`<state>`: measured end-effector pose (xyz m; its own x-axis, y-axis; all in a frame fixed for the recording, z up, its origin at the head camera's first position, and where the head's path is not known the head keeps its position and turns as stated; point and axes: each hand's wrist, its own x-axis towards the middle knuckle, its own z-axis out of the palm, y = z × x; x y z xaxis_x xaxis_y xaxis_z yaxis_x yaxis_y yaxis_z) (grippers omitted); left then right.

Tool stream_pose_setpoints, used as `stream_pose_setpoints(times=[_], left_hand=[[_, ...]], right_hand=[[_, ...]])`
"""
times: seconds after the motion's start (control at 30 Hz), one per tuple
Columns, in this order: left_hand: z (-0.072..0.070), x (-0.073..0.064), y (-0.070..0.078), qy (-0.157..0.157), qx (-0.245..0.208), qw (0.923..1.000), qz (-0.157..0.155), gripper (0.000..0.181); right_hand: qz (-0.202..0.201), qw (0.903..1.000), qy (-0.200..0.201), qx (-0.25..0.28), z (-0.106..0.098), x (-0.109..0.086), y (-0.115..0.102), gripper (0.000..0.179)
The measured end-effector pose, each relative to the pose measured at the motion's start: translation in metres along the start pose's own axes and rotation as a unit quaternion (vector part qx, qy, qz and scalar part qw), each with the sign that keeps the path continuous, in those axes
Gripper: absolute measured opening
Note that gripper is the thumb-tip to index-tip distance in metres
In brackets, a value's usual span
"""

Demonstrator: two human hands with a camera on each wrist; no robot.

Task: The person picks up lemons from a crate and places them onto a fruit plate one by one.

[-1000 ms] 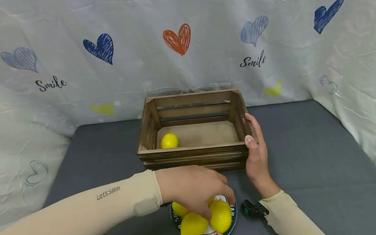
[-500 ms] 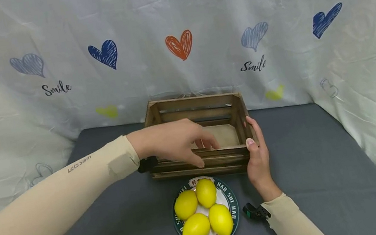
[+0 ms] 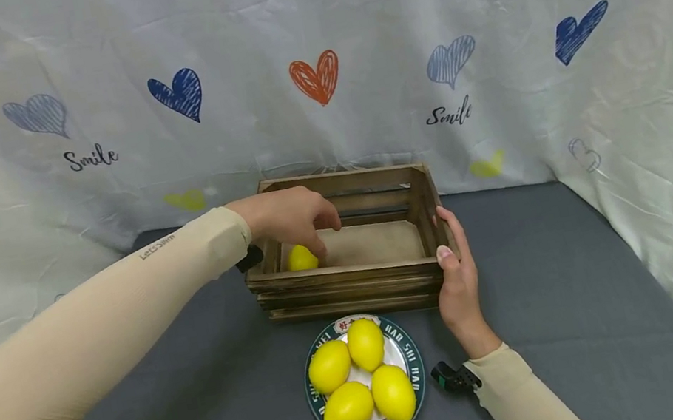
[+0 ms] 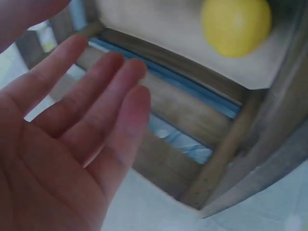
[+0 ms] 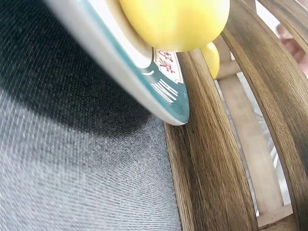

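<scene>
My left hand (image 3: 296,217) hovers over the left part of a slatted wooden crate (image 3: 351,290). In the left wrist view its fingers (image 4: 137,113) are spread and relaxed, apart from a yellow lemon (image 4: 236,24) on the crate floor. That lemon (image 3: 301,258) lies in the crate's front left corner, partly behind the thumb in the head view. My right hand (image 3: 460,286) grips the crate's right end, thumb near the front corner. In front of the crate, several lemons (image 3: 348,409) rest on a round plate (image 3: 415,365) with a green, lettered rim.
The crate and plate stand on a dark grey cloth-covered table (image 3: 560,290). A white curtain (image 3: 369,9) printed with hearts hangs close behind the crate. The plate's edge (image 5: 175,113) is near the crate's front slats (image 5: 211,168). A black wrist strap (image 3: 453,375) is on the right wrist.
My left hand has moved from the lemons on the plate up and away over the crate's front, then left toward the lemon inside. My right hand keeps its hold on the crate.
</scene>
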<state>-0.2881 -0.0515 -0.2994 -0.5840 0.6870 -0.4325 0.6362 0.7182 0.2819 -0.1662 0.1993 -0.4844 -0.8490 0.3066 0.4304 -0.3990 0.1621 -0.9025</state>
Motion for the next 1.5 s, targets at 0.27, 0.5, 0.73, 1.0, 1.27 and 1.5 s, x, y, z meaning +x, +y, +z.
stream_pose_setpoints(times=[0.27,0.5,0.73,1.0,1.27,1.5], left_hand=[[0.004,0.031,-0.009,-0.063,0.039,0.996,-0.05,0.059],[0.012,0.053,-0.016,-0.109,0.035,0.9868,-0.115,0.068],[0.026,0.065,-0.025,-0.126,0.04,0.9836,-0.123,0.068],[0.038,0.07,-0.029,-0.156,0.07,0.9793,-0.107,0.062],[0.039,0.064,-0.027,-0.17,0.098,0.9739,-0.114,0.059],[0.037,0.058,-0.021,-0.184,0.094,0.9732,-0.102,0.06]], right_hand=[[0.001,1.0,-0.003,0.002,-0.001,0.002,-0.001,0.066],[0.002,1.0,-0.001,0.0,-0.001,0.002,0.002,0.067],[0.003,0.9999,-0.003,-0.01,0.002,0.001,0.002,0.066],[0.002,1.0,0.001,-0.006,0.0,0.001,0.004,0.067],[0.001,0.9999,0.002,-0.011,0.0,0.001,0.004,0.067],[-0.004,0.9999,0.006,-0.014,0.0,0.001,0.004,0.067]])
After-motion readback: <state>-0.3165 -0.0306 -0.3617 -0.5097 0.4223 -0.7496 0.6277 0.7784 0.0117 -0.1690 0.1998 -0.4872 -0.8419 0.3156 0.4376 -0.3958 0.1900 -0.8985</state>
